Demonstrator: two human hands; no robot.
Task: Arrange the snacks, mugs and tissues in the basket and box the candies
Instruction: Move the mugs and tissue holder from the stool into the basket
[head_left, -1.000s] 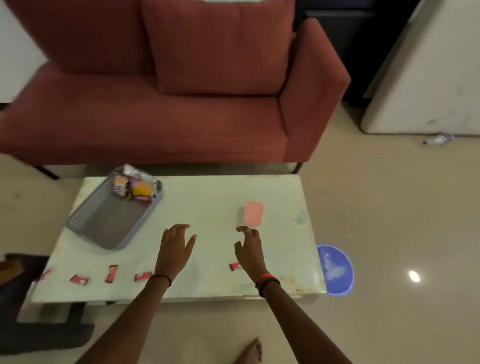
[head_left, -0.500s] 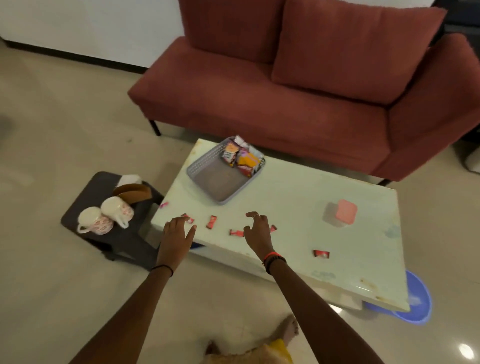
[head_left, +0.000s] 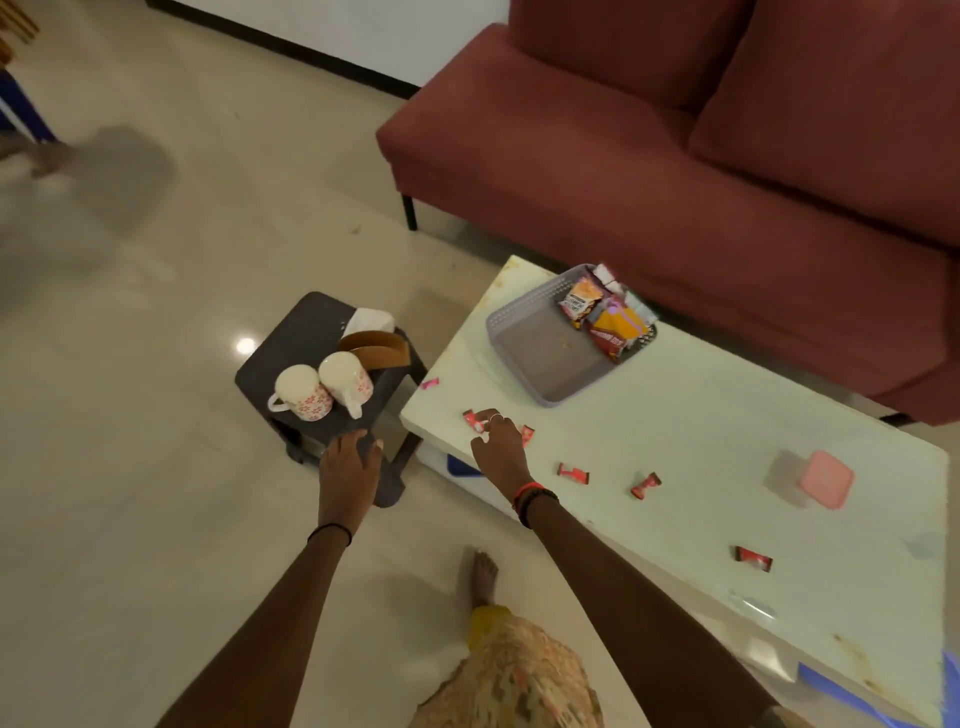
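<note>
While hovering at stool (head_left: 306, 332), left hand (head_left: 347, 470): slack, empty
Right hand (head_left: 501, 449): loosely curled, empty
Basket (head_left: 545, 358): long axis diagonal, snacks (head_left: 608, 325) far end

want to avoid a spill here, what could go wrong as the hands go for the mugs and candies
1. The mugs stand pressed together near the front edge of the small stool. If the left hand lifts one, it could knock the other off.
2. A pink candy lies right at the corner of the table, near the right hand. A careless sweep could flick it to the floor.
</note>
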